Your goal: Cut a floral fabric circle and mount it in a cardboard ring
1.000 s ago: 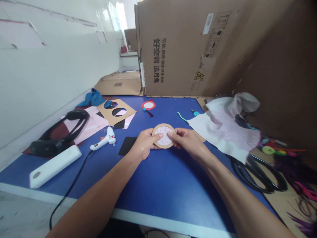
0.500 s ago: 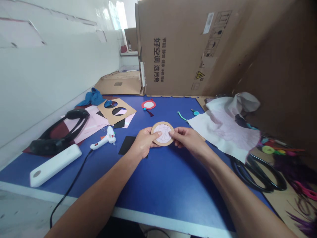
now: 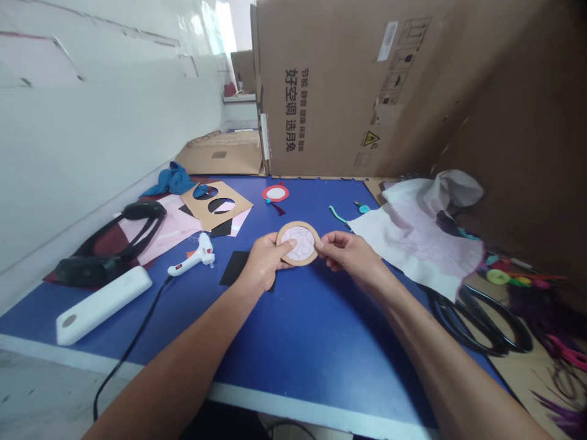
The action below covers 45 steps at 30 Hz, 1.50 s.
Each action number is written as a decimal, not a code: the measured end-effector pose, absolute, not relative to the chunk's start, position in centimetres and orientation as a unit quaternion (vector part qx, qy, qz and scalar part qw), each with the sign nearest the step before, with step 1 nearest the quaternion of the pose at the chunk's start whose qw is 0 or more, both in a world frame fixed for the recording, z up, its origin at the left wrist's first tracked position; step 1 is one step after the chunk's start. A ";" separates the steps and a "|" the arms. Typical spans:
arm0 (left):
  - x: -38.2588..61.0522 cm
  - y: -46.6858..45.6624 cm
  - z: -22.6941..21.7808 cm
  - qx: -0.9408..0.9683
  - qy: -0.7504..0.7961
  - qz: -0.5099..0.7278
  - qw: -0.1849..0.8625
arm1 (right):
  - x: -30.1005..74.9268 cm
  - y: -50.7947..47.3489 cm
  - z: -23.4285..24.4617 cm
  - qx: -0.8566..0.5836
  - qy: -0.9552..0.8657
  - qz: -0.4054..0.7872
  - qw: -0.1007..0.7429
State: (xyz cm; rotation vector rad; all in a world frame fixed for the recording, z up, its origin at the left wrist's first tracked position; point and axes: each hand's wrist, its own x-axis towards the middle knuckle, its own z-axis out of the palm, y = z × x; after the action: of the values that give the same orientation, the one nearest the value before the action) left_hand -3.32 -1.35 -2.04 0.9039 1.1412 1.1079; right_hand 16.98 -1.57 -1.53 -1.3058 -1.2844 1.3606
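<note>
Between my hands is a round cardboard ring [image 3: 298, 225] with a pale, purple-lined sheet [image 3: 302, 243] filling its centre. My left hand [image 3: 267, 260] grips its left side, thumb on the front and fingers behind. At the right rim, my right hand [image 3: 348, 249] is closed, thumb and forefinger pinched against the edge. The disc is held up over the blue table [image 3: 316, 342], its face tilted towards me. A black card [image 3: 236, 267] lies on the table, partly hidden by my left hand. Farther back sits a red-rimmed white disc [image 3: 276, 194] with a dark red tassel.
To the left lie a white glue gun [image 3: 192, 260] with its cord, a white case [image 3: 103, 305], a black headset [image 3: 110, 250] and cut cardboard [image 3: 217, 206]. White cloth [image 3: 413, 232] and big black scissor handles [image 3: 481, 324] are at right. A large carton [image 3: 339, 91] stands behind.
The disc has shifted slightly left and up. My right thumb has slid from the pale sheet out to the ring's right edge; my left hand still grips the left side.
</note>
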 end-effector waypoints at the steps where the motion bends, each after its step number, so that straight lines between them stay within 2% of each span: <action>1: -3.3 -1.4 -2.0 0.392 0.493 0.481 0.609 | 17.0 -1.6 -1.6 -0.521 -0.509 0.542 0.419; 14: -3.2 -1.5 -1.8 0.389 0.485 0.496 0.607 | 16.8 -1.5 -1.5 -0.529 -0.496 0.543 0.424; 30: -3.3 -1.4 -2.0 0.379 0.482 0.517 0.597 | 16.7 -1.5 -1.9 -0.537 -0.531 0.531 0.386; 39: -3.2 -1.2 -2.5 0.390 0.481 0.531 0.578 | 16.5 -1.8 -1.6 -0.527 -0.586 0.470 0.399; 45: -3.2 -1.2 -2.2 0.366 0.467 0.545 0.593 | 16.0 -2.7 -0.7 -0.452 -0.668 0.426 0.410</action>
State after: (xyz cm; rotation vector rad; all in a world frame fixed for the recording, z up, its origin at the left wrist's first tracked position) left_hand -3.25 -1.22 -2.23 0.8510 1.0853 1.2675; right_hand 16.00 -2.72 -0.73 -1.1382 -1.6809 1.0738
